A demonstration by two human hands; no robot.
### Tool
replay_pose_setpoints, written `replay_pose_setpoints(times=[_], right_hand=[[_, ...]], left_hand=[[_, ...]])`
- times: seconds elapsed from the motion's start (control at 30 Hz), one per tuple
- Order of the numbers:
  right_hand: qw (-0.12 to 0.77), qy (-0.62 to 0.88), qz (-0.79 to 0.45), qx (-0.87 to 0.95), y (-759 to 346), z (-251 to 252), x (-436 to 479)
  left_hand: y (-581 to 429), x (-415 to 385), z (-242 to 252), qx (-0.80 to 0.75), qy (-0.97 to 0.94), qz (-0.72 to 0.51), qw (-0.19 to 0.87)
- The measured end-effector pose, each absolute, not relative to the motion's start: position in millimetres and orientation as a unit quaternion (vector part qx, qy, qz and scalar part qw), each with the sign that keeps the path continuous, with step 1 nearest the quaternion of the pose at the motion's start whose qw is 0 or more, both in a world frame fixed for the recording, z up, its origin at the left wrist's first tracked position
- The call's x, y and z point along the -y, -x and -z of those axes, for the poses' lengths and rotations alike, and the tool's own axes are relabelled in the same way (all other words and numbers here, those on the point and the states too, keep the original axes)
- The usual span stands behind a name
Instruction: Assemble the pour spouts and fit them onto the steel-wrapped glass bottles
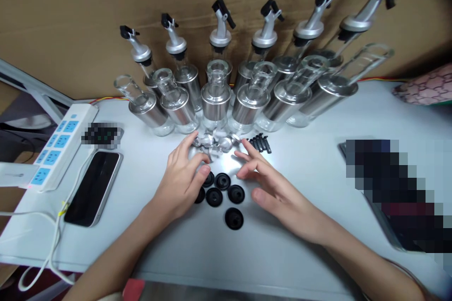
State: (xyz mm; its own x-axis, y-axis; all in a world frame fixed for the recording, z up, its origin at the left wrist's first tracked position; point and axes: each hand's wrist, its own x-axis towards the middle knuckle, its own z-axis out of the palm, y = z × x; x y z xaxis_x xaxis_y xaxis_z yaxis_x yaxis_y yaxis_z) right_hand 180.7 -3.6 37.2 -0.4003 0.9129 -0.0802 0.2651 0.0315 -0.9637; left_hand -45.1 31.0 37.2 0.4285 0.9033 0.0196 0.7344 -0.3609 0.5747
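My left hand [183,171] rests at the left side of a small pile of silver pourer spouts [213,142]. Its index finger reaches along the pile, and the fingers are apart with nothing gripped. On the pile's right, my right hand [270,186] hovers with spread, slightly bent fingers, holding nothing. Between the hands and nearer to me lie several black round stoppers [234,218], some partly hidden by my left hand. Several small black levers [260,143] lie side by side just beyond my right fingertips.
Behind the pile stands a row of open-necked glass bottles [216,103], with bottles wearing silver pourers [221,37] behind them. At left are a power strip [58,150], a phone [93,188] and white cables [56,240]. A blurred-out device [391,197] lies at right.
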Motion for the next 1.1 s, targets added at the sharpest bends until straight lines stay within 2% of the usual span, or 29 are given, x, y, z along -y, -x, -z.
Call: replay_pose_setpoints(times=[0.27,0.4,0.57,0.7,0.83,0.97,1.1], right_hand=[[0.296,0.443,-0.486,0.693,-181,-35,7],[0.308,0.483,-0.411,0.709,-179,-39,4],[0.239,0.506,-0.421,0.713,-175,-44,5],[0.217,0.483,-0.405,0.745,-175,-46,9],[0.144,0.482,-0.417,0.757,-176,-50,11],[0.077,0.502,-0.382,0.772,-176,-46,12],[0.075,0.475,-0.394,0.784,-176,-40,13]], left_hand=[[44,-31,-36,-0.508,-0.812,-0.165,0.237],[45,-30,-35,-0.505,-0.806,-0.22,0.218],[47,-29,-36,-0.422,-0.829,-0.288,0.23],[46,-30,-38,-0.326,-0.873,-0.262,0.252],[41,-29,-38,-0.265,-0.898,-0.225,0.269],[37,-28,-35,-0.25,-0.903,-0.211,0.278],[37,-27,-31,-0.264,-0.901,-0.207,0.276]])
